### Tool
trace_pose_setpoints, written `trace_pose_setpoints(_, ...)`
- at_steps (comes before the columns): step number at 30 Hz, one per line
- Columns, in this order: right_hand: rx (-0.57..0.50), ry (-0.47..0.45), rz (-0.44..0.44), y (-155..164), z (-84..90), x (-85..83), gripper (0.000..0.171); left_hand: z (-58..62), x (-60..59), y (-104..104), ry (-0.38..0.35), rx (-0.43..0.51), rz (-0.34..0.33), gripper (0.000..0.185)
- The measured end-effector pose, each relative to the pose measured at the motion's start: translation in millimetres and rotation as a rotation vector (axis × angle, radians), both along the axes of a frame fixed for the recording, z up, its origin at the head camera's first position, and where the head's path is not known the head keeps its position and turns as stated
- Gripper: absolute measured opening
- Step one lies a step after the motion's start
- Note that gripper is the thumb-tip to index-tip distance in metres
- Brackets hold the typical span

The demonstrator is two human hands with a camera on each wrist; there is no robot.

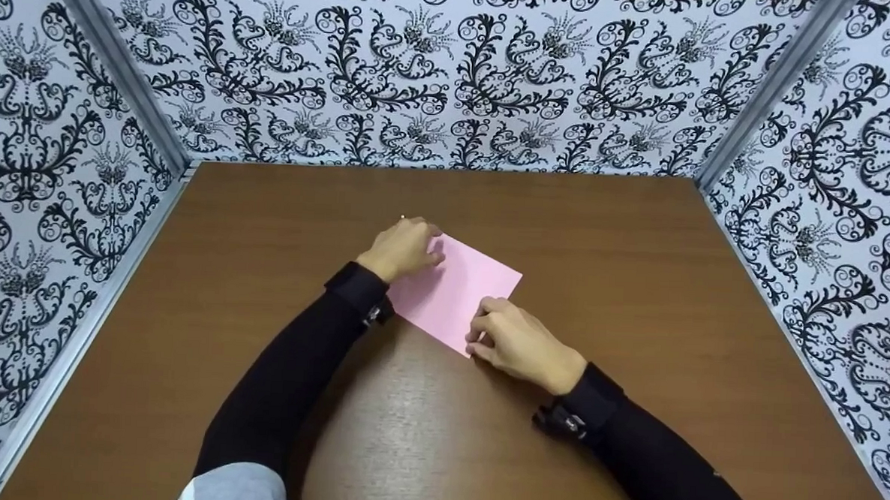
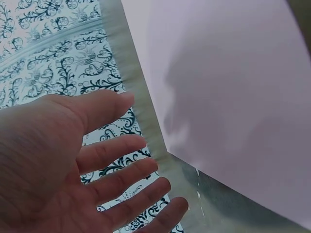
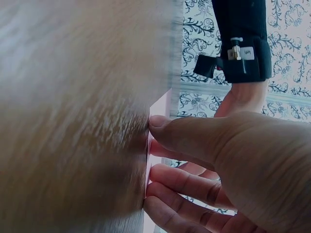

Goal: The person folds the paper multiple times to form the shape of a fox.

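So the pink paper sheet (image 1: 450,295) lies around the middle of the worktop (image 1: 602,264), turned at an angle, probably so each hand gets its own edge. Left hand (image 1: 404,248) is at the far-left side, fingers loosely spread, nothing in the grip; can't tell if it's touching. Right hand (image 1: 527,344) rests thumb and fingertips along the near-right edge, grip relaxed, no pinch that I can see, I'd guess to stop sliding. Patterned walls (image 1: 423,65) stand left, right and far.
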State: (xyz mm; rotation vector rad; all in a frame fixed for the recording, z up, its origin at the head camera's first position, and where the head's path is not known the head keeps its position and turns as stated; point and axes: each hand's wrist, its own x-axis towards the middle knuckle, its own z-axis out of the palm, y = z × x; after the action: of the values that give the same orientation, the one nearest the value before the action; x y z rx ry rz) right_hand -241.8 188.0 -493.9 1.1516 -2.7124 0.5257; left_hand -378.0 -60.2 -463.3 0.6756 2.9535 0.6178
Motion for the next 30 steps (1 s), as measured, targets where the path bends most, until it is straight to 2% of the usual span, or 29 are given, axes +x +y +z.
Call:
trace_pose_setpoints(9, 0.011, -0.008, -0.018, -1.8, 1.2, 2.5, 0.005, -3.6, -6.4, 5.4, -0.057, -0.059, -0.006, 0.038)
trace_pose_setpoints(14, 0.017, -0.001, -0.021, -0.6, 1.3, 1.7, 0.006, -6.3, -8.5, 8.9, -0.056, -0.087, 0.008, 0.046)
trace_pose_setpoints(25, 0.016, 0.009, -0.016, 0.0, 1.1, 2.1, 0.006, -6.4, -6.8, 10.8, -0.017, -0.123, -0.007, 0.069)
trace_pose_setpoints(30, 0.017, 0.01, -0.02, -1.3, 1.2, 2.5, 0.006, -5.4, -5.1, 11.3, -0.009, -0.121, -0.011, 0.068)
